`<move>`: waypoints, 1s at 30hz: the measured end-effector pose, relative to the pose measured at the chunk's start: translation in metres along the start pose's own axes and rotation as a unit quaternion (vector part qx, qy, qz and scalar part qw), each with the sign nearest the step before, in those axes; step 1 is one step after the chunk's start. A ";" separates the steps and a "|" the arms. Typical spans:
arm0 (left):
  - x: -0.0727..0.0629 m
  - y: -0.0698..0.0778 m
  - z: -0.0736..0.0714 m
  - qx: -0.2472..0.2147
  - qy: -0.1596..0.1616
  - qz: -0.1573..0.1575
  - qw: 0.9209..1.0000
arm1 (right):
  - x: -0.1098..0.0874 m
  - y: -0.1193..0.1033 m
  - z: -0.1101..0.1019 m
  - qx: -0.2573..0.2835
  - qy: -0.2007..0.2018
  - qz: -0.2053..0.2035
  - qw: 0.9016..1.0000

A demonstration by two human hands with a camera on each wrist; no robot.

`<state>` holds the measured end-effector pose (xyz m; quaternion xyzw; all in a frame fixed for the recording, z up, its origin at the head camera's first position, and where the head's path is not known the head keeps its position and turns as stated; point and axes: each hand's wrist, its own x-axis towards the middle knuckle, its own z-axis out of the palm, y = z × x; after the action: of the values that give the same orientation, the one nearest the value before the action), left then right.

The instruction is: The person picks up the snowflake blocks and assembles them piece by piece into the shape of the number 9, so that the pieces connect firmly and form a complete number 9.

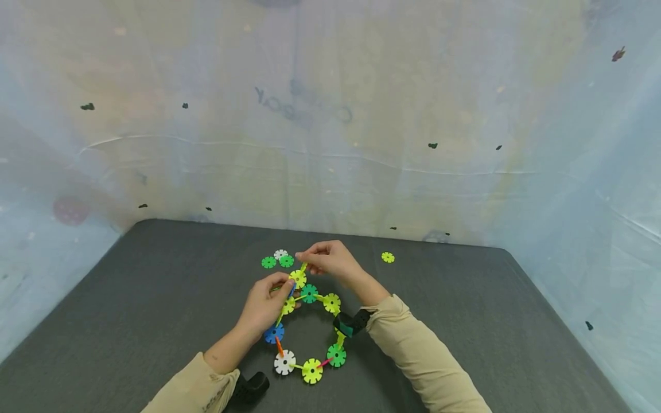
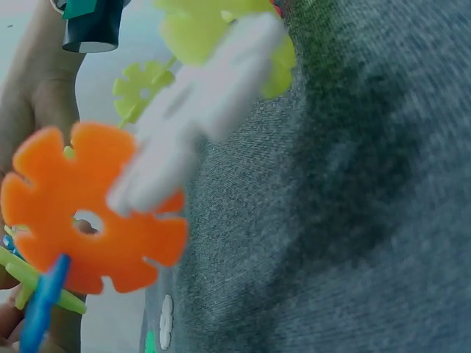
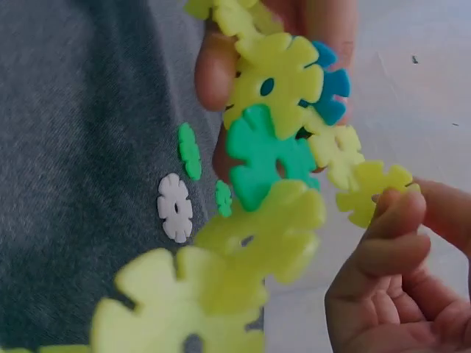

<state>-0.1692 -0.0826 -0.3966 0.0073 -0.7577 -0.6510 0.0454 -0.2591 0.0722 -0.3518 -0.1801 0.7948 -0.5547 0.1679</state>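
My left hand (image 1: 264,305) grips the upper left of a ring of interlocked snowflake discs, near a yellow disc (image 1: 297,279) and a blue one partly covered by it. With thumb and finger, my right hand (image 1: 333,261) pinches a yellow snowflake disc (image 3: 375,187) that joins on to another yellow one. The ring also has a white disc (image 1: 285,362), a blue disc (image 1: 274,333) and green discs, one of them low on the right (image 1: 337,355). An orange disc (image 2: 96,220) shows close up in the left wrist view. My left fingertips are partly hidden behind the discs.
Beyond my hands on the dark grey table (image 1: 196,287) lie a loose white disc (image 1: 280,253) and two green discs (image 1: 268,262). A loose yellow disc (image 1: 388,257) lies farther right. A pale plastic sheet (image 1: 330,189) hangs behind the table's far edge.
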 end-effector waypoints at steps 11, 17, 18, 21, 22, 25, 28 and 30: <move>0.001 0.001 -0.001 -0.025 0.014 0.008 1.000 | -0.006 0.013 -0.005 0.124 -0.093 -0.047 0.987; -0.001 0.000 -0.001 -0.022 0.023 0.016 0.999 | -0.006 0.017 -0.001 0.137 -0.082 -0.068 0.985; -0.002 0.000 -0.001 -0.011 0.026 0.015 0.999 | -0.007 0.018 0.000 0.130 -0.078 -0.073 0.986; -0.004 -0.001 -0.001 0.013 0.038 0.008 0.999 | -0.008 0.021 0.002 0.108 -0.071 -0.093 0.987; -0.005 -0.002 -0.001 0.018 0.041 0.006 0.999 | -0.008 0.022 0.003 0.103 -0.073 -0.100 0.987; -0.008 -0.001 0.001 0.016 0.045 0.007 0.999 | -0.009 0.024 0.004 0.079 -0.081 -0.120 0.986; -0.009 0.001 0.003 0.003 0.049 0.017 0.999 | -0.008 0.023 0.005 0.066 -0.088 -0.131 0.985; -0.009 0.001 0.004 0.004 0.054 0.023 0.998 | -0.008 0.023 0.005 0.061 -0.089 -0.135 0.985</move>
<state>-0.1601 -0.0783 -0.3964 0.0251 -0.7567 -0.6454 0.1012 -0.2521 0.0786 -0.3743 -0.3243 0.7094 -0.6017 0.1721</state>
